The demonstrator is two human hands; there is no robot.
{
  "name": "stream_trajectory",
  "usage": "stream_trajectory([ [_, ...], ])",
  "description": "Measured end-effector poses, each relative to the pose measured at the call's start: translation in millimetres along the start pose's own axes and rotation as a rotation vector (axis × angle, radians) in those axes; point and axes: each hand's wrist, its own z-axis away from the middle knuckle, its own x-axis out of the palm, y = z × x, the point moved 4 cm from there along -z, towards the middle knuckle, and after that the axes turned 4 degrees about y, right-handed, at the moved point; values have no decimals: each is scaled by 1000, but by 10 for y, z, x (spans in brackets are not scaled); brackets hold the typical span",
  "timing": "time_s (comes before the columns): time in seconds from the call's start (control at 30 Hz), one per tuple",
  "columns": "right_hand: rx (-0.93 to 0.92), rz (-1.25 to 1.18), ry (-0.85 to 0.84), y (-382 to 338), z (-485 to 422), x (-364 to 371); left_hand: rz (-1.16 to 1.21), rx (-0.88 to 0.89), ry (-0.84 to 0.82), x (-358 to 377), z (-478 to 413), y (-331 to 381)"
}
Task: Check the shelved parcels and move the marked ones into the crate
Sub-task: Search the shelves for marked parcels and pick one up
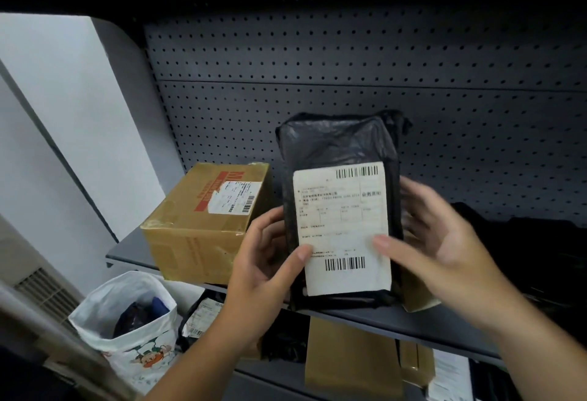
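A black plastic-wrapped parcel (336,143) with a white shipping label (344,229) stands upright in front of the grey shelf (133,251), label facing me. My left hand (266,260) grips its lower left edge, thumb on the label. My right hand (444,241) holds the right side, thumb pressed on the label and fingers behind the parcel. A taped brown cardboard box (197,226) with a red print and its own label sits on the shelf to the left. No crate is in view.
A grey pegboard (349,67) backs the shelf. Dark bagged parcels (524,248) lie on the shelf at right. Below, brown boxes (346,356) and a labelled bag (203,318) fill the lower shelf. A white printed bag (136,330) stands open at lower left.
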Motion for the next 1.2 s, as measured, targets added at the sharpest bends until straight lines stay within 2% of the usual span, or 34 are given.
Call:
stream_trajectory([
  [0.2, -79, 40, 29, 1, 298, 75, 86, 10, 33, 78, -9, 248],
  [0.7, -27, -39, 57, 36, 348, 89, 28, 8, 17, 138, -22, 355],
  [0.8, 115, -23, 63, 238, 293, 277, -93, -35, 34, 56, -6, 214],
  [0.87, 198, -34, 66, 380, 266, 428, -256, -48, -1, -29, 21, 75],
  [0.93, 233, -7, 85, 567, 240, 507, -414, -63, -61, -30, 50, -49],
  [1.03, 287, 84, 130, 881, 221, 543, -484, -111, -208, 48, 102, -206],
  [1.2, 319, 258, 69, 1001, 133, 698, -718, -120, -314, -49, 45, -418],
])
